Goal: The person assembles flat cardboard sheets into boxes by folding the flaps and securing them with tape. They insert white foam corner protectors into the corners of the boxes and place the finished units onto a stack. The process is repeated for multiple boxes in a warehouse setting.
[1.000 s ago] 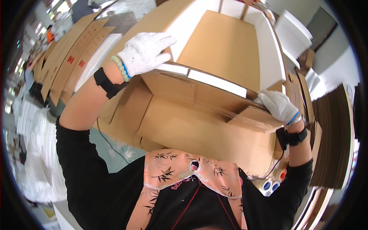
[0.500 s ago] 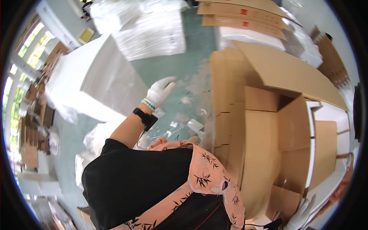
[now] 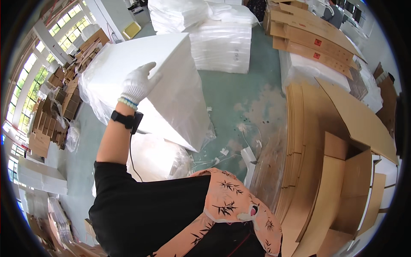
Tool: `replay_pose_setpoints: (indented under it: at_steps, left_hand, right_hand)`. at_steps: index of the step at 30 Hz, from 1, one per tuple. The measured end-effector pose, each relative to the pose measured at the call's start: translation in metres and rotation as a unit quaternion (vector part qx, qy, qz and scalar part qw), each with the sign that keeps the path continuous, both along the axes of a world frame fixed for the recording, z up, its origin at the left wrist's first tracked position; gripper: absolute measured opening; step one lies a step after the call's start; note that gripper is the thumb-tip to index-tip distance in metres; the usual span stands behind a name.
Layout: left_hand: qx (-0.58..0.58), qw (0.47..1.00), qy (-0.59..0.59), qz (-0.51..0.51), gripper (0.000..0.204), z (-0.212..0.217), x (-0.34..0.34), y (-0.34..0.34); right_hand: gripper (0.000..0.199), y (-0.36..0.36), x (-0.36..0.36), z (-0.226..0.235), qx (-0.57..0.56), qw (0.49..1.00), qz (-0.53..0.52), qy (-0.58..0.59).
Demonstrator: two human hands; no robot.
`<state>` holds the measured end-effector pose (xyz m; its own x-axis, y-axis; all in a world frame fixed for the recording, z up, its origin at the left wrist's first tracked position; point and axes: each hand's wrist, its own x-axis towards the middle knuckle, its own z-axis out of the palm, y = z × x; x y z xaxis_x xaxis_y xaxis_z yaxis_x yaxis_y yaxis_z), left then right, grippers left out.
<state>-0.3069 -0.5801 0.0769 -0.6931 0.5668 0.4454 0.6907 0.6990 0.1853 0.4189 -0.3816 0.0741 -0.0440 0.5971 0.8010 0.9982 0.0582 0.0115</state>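
Foam stage, by my reading: left hand [image 3: 138, 85], in a white glove, lies flat on a large white foam slab [image 3: 171, 77] atop a plastic-wrapped stack at centre left, on the floor. Fingers are spread apart, pressing the slab's face, not curled round an edge. Right hand is out of view. Open cardboard box [image 3: 346, 188] stands at near right beside a pile of flat cartons [image 3: 299, 141]; no foam shows inside it. Slab not yet lifted clear; carrying and packing appear to remain.
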Motion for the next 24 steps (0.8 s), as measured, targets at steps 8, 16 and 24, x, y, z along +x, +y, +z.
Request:
replay_pose_setpoints:
  at_steps: [8, 16, 24]
  left_hand:
    - [-0.316, 0.946, -0.074, -0.005, 0.081, 0.011, -0.09, 0.012]
    - [-0.326, 0.94, -0.018, -0.098, 0.043, 0.013, -0.091, -0.005]
    - [-0.289, 0.942, 0.047, -0.165, 0.036, -0.023, 0.04, 0.025]
  right_hand:
    - [0.04, 0.01, -0.268, -0.132, -0.257, 0.869, 0.391, 0.163]
    - [0.038, -0.008, -0.444, -0.202, -0.501, 0.613, 0.611, -0.003]
    - [0.051, -0.01, -0.578, -0.148, -0.789, 0.112, 0.488, 0.355]
